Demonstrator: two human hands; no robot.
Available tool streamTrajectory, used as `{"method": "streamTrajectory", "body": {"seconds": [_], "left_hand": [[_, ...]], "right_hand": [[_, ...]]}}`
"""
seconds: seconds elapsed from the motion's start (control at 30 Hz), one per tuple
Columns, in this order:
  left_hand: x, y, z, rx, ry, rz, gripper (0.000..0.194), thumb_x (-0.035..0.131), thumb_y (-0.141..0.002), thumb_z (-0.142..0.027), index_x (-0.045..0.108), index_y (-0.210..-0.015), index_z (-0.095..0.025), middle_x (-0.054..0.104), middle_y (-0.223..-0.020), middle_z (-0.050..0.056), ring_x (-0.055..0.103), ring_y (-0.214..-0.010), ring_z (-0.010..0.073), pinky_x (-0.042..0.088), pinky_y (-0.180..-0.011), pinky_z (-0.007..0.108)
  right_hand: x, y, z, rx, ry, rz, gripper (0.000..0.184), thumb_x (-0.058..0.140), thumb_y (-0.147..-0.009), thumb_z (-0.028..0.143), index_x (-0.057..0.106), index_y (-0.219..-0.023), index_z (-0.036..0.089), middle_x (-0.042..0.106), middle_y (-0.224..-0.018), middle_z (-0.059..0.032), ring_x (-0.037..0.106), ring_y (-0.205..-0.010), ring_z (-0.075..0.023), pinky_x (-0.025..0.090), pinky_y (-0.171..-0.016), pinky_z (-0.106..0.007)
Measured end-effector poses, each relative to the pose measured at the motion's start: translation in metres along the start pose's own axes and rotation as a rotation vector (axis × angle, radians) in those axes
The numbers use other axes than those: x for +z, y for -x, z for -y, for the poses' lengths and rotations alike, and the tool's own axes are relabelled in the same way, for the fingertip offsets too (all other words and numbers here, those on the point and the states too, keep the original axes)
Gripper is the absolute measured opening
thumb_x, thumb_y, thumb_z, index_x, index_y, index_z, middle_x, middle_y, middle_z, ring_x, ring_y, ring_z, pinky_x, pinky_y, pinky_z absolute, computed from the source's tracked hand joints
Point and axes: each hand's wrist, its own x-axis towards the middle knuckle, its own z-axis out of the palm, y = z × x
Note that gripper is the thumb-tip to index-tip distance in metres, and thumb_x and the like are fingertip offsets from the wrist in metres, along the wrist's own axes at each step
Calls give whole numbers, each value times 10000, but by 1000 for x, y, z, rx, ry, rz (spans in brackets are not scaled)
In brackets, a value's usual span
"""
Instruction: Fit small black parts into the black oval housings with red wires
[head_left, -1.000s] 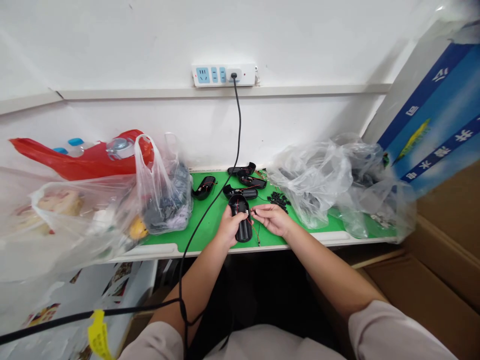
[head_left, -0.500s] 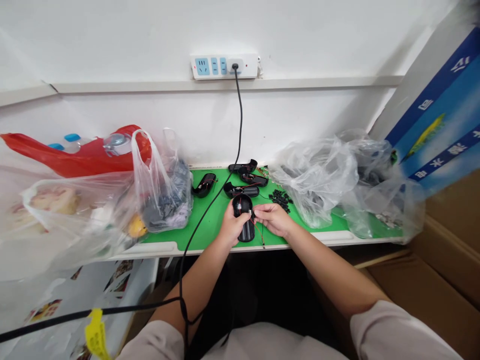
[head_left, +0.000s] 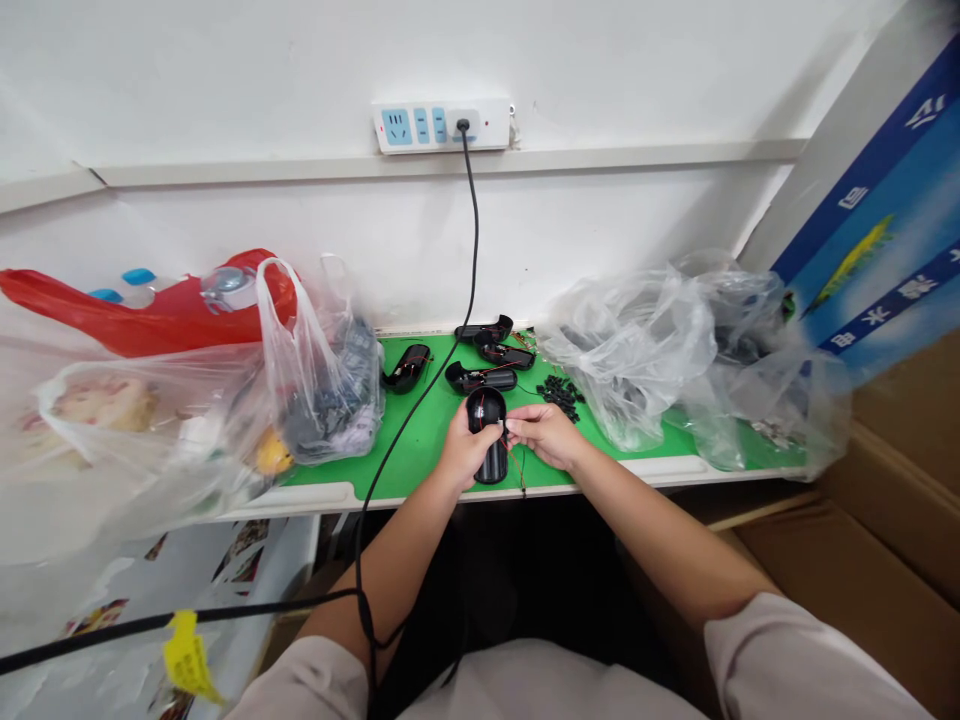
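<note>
My left hand [head_left: 463,455] is closed round a black oval plastic shell [head_left: 488,431] held just above the green mat [head_left: 420,440]. My right hand [head_left: 546,437] pinches something small at the shell's right edge, where thin red and black wires [head_left: 517,468] hang down. Several more black shells [head_left: 480,378] lie on the mat behind the held one. A heap of small black parts [head_left: 561,394] sits just right of them.
A black power cord [head_left: 420,400] runs from the wall power strip [head_left: 441,124] across the mat and down by my left arm. Clear plastic bags [head_left: 660,350] lie to the right, another bag [head_left: 322,380] and a red bag [head_left: 172,310] to the left. Cardboard boxes [head_left: 885,480] stand at far right.
The held shell has risen slightly and my right hand's fingers have closed in on its right edge. The view has shifted a little.
</note>
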Motion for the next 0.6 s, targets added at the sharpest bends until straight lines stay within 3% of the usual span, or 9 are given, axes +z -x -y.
{"method": "streamTrajectory", "body": {"seconds": [0.13, 0.27, 0.37, 0.6], "left_hand": [[0, 2, -4, -40, 18, 20, 514, 644, -662, -214, 421, -1125, -210, 545, -732, -24, 579, -505, 141, 503, -478, 295], [-1, 2, -2, 47, 33, 19, 725, 635, -673, -202, 297, -1305, -311, 551, -853, -11, 571, -536, 116, 509, -515, 287], [-2, -1, 3, 126, -22, -40, 654, 642, -667, -191, 382, -1261, -279, 558, -924, 5, 575, -669, 113, 509, -625, 262], [-5, -6, 9, 190, -150, -93, 558, 628, -686, -192, 442, -1211, -234, 578, -1002, 18, 568, -836, 131, 458, -804, 274]], "right_hand": [[-1, 1, -3, -1, 203, 35, 294, 749, -641, 373, 651, -752, 118, 592, -575, -9, 516, -479, -95, 400, -485, -229], [2, 7, -9, -250, 610, 65, 376, 508, -846, 434, 591, -653, 122, 481, -517, 21, 419, -476, -76, 335, -494, -217], [5, 11, -13, -392, 807, 92, 344, 418, -897, 374, 557, -690, 137, 506, -625, 7, 467, -594, -99, 367, -592, -226], [9, 13, -14, -440, 979, 88, 264, 361, -923, 305, 538, -790, 161, 526, -672, -4, 486, -609, -115, 362, -604, -229]]}}
